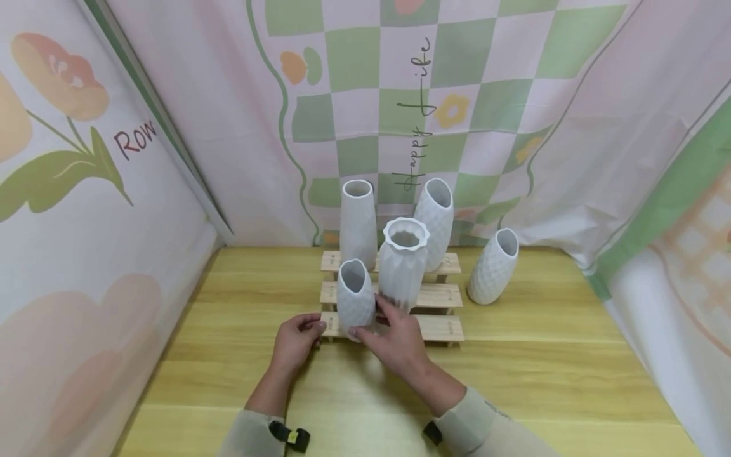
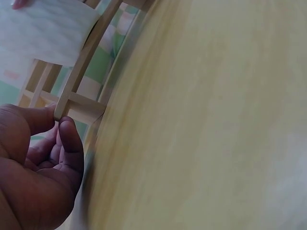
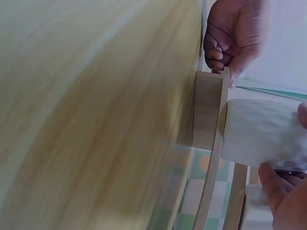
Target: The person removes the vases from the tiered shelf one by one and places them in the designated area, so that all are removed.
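Observation:
A small white vase [image 1: 355, 304] with a slanted mouth and a dimpled surface stands at the left end of the lowest step of a wooden tiered stand [image 1: 441, 327]. My right hand [image 1: 401, 346] grips its lower part from the right, thumb in front and fingers behind. In the right wrist view the base of the vase [image 3: 259, 134] meets the board. The left end of that same board is pinched between thumb and fingers of my left hand [image 1: 294, 343]; the left wrist view shows the board edge [image 2: 64, 103] in that pinch.
On the middle step stands a white vase with a scalloped rim [image 1: 402, 270]. The top step bears a tall narrow vase [image 1: 358, 222] and a slanted-mouth vase [image 1: 435, 222]. Another textured vase [image 1: 493, 270] is on the wooden table [image 1: 531, 368], right of the stand. Printed curtains [image 1: 228, 127] hang behind.

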A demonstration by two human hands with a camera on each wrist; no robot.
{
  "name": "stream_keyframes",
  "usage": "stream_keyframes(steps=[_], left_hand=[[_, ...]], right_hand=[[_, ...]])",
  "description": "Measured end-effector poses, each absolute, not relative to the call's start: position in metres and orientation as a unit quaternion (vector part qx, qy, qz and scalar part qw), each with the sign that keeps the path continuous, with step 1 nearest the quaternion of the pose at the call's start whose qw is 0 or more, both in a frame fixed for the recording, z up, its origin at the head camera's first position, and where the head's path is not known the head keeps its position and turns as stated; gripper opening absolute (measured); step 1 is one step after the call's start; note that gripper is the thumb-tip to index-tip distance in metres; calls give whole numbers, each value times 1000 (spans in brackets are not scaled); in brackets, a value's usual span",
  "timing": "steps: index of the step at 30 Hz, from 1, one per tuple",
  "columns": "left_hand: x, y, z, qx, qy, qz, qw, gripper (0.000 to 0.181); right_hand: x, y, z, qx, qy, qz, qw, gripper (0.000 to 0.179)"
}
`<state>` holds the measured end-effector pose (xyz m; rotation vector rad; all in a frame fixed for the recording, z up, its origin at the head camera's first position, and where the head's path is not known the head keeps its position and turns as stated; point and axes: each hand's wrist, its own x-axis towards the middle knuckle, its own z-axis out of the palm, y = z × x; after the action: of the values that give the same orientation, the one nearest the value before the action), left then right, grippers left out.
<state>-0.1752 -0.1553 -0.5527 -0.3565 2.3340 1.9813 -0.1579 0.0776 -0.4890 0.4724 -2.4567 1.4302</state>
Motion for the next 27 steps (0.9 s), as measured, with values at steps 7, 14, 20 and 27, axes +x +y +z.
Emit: stream_keyframes(steps=[7,14,20,27], left_hand=[[-174,-154,-552,-119,767,630,32,32],[-175,-154,-554,-121,766,631,31,32],[-176,-155,-554,-118,762,636,29,32],[-178,-155,-553,-122,763,634,40,32]], right_hand=[[-156,79,-490,171,-847,485,131,67],[-154,80,-491,184,-855,466,137,65],[-150,83,-490,186,-859,457,134,67],[-147,87,-489,188,-863,449,132,69]])
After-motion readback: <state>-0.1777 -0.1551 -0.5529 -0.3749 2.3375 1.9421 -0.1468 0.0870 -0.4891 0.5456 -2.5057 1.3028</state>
